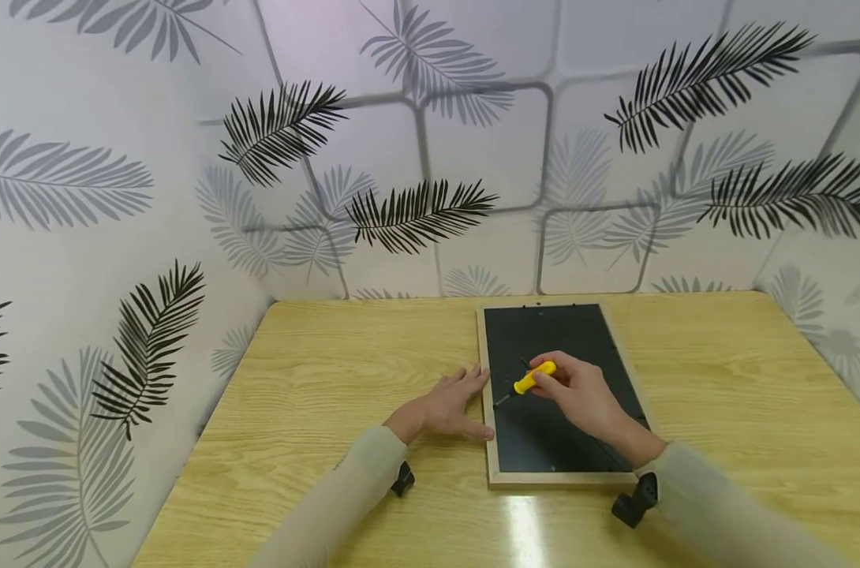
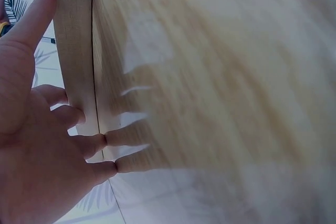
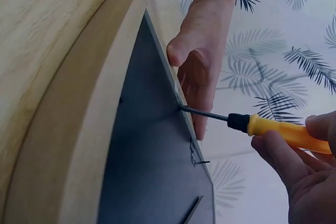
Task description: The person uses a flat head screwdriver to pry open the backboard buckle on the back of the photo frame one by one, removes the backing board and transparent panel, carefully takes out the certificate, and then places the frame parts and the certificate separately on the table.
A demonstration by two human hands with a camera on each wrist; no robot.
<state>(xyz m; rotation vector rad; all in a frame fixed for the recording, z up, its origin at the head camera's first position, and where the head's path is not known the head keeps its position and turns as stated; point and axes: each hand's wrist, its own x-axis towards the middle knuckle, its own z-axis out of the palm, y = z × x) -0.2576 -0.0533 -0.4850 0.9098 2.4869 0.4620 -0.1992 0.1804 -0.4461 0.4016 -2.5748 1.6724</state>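
Note:
A picture frame with a pale wooden rim [image 1: 561, 478] and a dark backing panel [image 1: 544, 331] lies face down on the table. My right hand [image 1: 588, 401] holds a yellow-handled screwdriver [image 1: 533, 377] between thumb and fingers. In the right wrist view the tilted screwdriver's thin shaft [image 3: 210, 114] reaches a small dark tab [image 3: 182, 107] at the panel's edge. My left hand [image 1: 450, 404] rests at the frame's left side, thumb and fingers spread. The left wrist view shows those fingertips [image 2: 102, 170] low against the frame's outer side [image 2: 73, 40].
The frame lies on a light wood-grain table [image 1: 345, 347]. More small dark tabs sit along the panel's edges, and a bent wire piece [image 3: 194, 153] shows near the screwdriver tip. Behind the table stands a wall [image 1: 487, 150] with leaf patterns. Dark cameras [image 1: 636, 500] sit at both wrists.

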